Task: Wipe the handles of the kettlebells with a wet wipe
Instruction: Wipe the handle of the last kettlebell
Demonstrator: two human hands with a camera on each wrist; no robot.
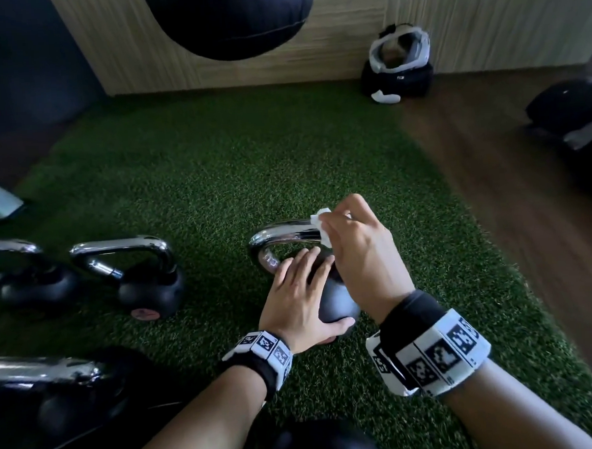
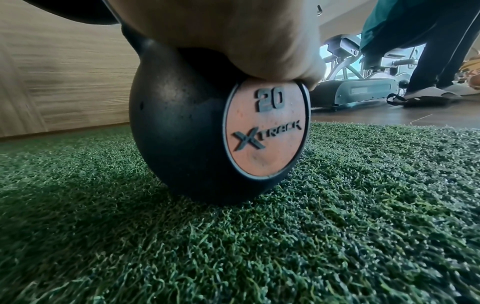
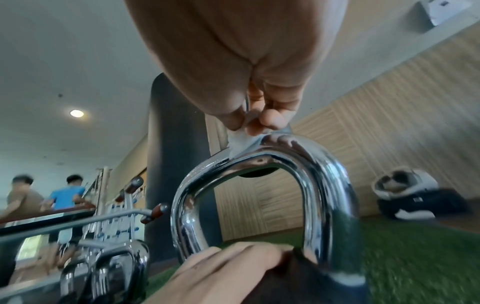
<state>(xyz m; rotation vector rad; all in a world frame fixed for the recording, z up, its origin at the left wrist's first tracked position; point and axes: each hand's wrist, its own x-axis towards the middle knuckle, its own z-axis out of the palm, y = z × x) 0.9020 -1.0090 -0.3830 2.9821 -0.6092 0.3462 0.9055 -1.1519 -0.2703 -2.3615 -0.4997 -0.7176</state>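
A black kettlebell (image 1: 336, 297) with a chrome handle (image 1: 281, 232) sits tilted on green turf (image 1: 216, 166), mid-frame in the head view. My left hand (image 1: 298, 293) lies on its round body with the fingers spread flat and the thumb under the near side. My right hand (image 1: 354, 242) pinches a white wet wipe (image 1: 322, 223) against the handle's top right bend. In the left wrist view the kettlebell (image 2: 182, 133) shows a pink disc (image 2: 265, 131) marked 20, with the thumb on its rim. In the right wrist view the wipe (image 3: 241, 142) is pressed on the handle (image 3: 311, 164) by my fingertips (image 3: 270, 119).
Other chrome-handled kettlebells stand at the left (image 1: 142, 266), far left (image 1: 22, 269) and lower left (image 1: 56, 384); another (image 1: 319, 442) is at the bottom edge. A black punching bag (image 1: 229, 18) hangs ahead. Head guards (image 1: 398, 68) sit by the wood wall. Wood floor (image 1: 491, 179) lies right.
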